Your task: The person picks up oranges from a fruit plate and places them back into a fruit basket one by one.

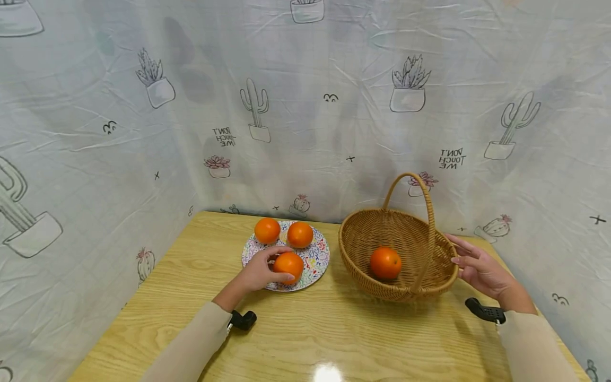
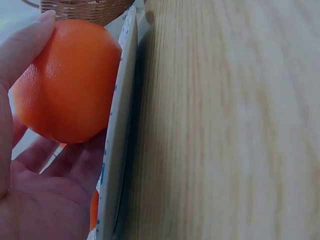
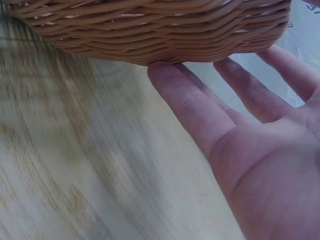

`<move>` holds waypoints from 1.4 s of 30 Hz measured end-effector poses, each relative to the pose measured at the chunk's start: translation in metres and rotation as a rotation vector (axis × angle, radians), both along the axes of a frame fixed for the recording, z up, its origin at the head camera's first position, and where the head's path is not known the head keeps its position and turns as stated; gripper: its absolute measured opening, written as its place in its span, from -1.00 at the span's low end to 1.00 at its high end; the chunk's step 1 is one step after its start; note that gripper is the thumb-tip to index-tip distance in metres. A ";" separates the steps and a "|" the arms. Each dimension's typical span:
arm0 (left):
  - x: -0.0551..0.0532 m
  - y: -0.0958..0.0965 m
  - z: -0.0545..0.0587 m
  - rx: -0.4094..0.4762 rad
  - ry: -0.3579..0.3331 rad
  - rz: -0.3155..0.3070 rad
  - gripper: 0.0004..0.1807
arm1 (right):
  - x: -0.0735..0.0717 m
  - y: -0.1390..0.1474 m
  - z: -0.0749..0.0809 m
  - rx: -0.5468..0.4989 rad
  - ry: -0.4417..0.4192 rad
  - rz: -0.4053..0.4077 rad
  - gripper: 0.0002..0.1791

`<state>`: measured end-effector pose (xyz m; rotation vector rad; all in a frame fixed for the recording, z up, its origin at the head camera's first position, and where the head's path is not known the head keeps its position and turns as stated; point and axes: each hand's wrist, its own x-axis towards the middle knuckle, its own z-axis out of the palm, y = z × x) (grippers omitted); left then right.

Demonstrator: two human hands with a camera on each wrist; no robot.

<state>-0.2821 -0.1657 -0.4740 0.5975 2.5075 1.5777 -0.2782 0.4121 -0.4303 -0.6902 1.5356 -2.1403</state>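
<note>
My left hand (image 1: 260, 271) is wrapped around an orange (image 1: 289, 266) at the front of a patterned plate (image 1: 317, 260). In the left wrist view the thumb lies over one side of this orange (image 2: 70, 82), and the other fingers reach behind it, close to the plate's edge (image 2: 117, 125). Two more oranges, one at the back left (image 1: 267, 231) and one beside it (image 1: 300, 235), sit on the plate. My right hand (image 1: 484, 268) touches the right side of a wicker basket (image 1: 363, 228) with extended fingers (image 3: 190, 102). A single orange (image 1: 385, 263) lies inside the basket.
Plate and basket stand side by side on a wooden table (image 1: 296, 339), near its back edge. The basket's tall handle (image 1: 431, 223) arches over it. A curtain (image 1: 305, 106) printed with potted cacti hangs behind and along both sides.
</note>
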 end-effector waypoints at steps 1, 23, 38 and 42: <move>0.000 0.000 0.000 -0.001 -0.003 0.002 -0.28 | 0.000 -0.001 0.000 0.002 0.000 0.000 -0.27; -0.004 0.001 -0.001 0.002 0.000 0.029 -0.31 | 0.002 -0.001 0.001 -0.011 -0.007 -0.018 -0.27; -0.003 0.001 -0.002 0.024 -0.015 0.039 -0.31 | -0.001 0.001 -0.003 -0.031 0.001 0.004 -0.26; -0.002 0.002 -0.003 0.031 -0.016 0.041 -0.31 | 0.000 0.001 -0.003 -0.018 0.000 -0.011 -0.26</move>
